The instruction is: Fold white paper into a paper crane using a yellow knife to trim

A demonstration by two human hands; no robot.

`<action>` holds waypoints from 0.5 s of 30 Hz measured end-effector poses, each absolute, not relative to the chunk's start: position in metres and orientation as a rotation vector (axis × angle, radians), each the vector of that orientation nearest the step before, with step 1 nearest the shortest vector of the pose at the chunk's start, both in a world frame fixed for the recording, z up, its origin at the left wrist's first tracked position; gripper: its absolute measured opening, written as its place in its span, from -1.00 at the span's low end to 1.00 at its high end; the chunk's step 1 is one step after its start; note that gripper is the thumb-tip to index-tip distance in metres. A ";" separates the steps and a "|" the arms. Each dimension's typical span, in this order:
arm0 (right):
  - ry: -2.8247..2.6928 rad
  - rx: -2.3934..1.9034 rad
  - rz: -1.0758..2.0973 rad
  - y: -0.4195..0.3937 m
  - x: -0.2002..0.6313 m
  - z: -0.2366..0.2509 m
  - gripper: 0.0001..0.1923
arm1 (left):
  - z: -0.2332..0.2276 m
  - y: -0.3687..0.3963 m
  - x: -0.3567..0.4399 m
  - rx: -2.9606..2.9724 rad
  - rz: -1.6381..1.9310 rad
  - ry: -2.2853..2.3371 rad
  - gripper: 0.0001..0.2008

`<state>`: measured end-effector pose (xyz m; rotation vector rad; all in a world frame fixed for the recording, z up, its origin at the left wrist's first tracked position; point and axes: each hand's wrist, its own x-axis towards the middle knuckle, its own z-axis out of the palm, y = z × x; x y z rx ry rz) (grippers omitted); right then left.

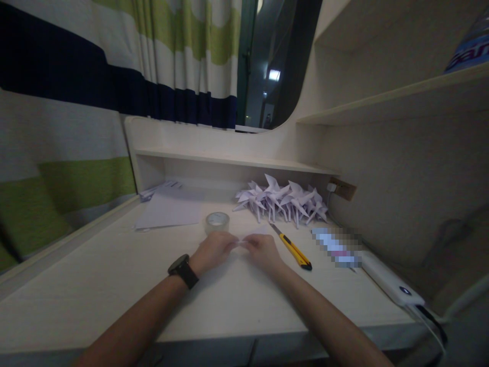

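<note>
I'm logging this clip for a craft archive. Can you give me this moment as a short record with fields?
setting: pale wooden desk by a striped curtain
left hand: pinching a small white paper, watch on the wrist
right hand: pinching the same paper, fingertips meeting the left's
behind hands: tape roll
right of hands: yellow knife, lying flat
back of desk: pile of folded paper shapes
back left: flat paper sheets
right edge: white power bank with cable
</note>
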<state>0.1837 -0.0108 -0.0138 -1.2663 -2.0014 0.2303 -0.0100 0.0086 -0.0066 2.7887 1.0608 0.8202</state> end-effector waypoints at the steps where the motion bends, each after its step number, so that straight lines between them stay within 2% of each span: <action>1: -2.009 -1.272 0.217 -0.011 0.184 -0.014 -0.85 | -0.008 0.009 -0.010 2.778 0.830 1.046 -0.76; 15: -2.084 -1.399 0.050 -0.012 0.180 -0.019 -0.81 | -0.014 0.011 -0.008 2.782 0.814 1.102 -0.73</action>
